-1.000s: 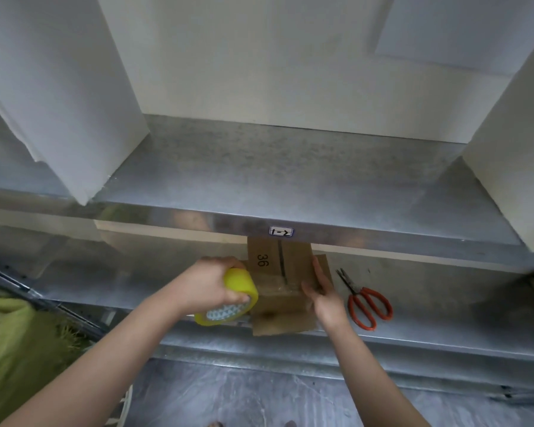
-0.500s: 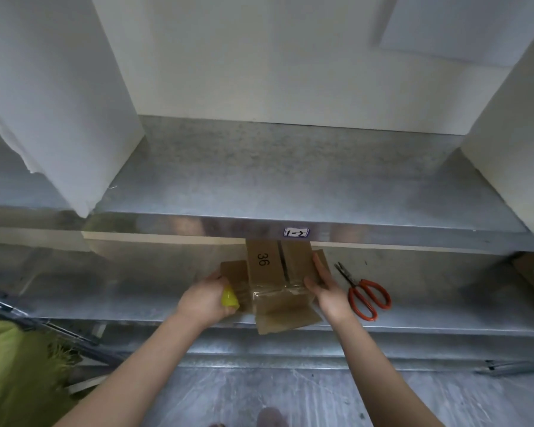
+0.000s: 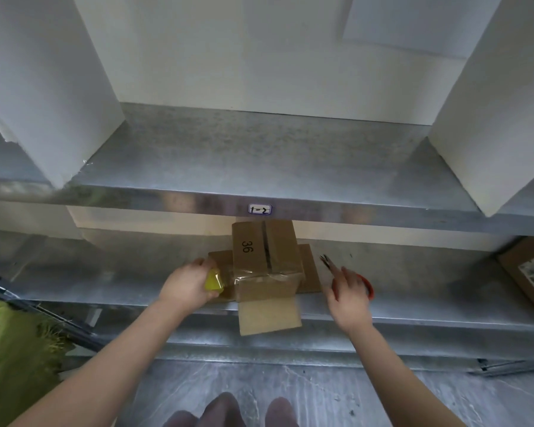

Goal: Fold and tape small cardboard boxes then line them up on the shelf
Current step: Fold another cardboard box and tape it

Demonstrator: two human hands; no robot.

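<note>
box (image 3: 265, 257) marked "36" | shelf label (image 3: 260, 209) "1-2" | left hand (image 3: 185, 285) holds tape (image 3: 214, 280)

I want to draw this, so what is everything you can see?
cardboard box: one, brown, marked 36, on lower shelf
tape roll: one, yellow, left of that box
scissors: one pair, red handles, right of that box
second box: one, brown, lower shelf's far right
shelves: two, grey metal, one above the other
label: one, white, upper shelf's edge
white blocks: two, upper shelf, left and right
cloth: one, green, bottom left
left hand: one, gripping the tape roll
right hand: one, on the scissors
</note>
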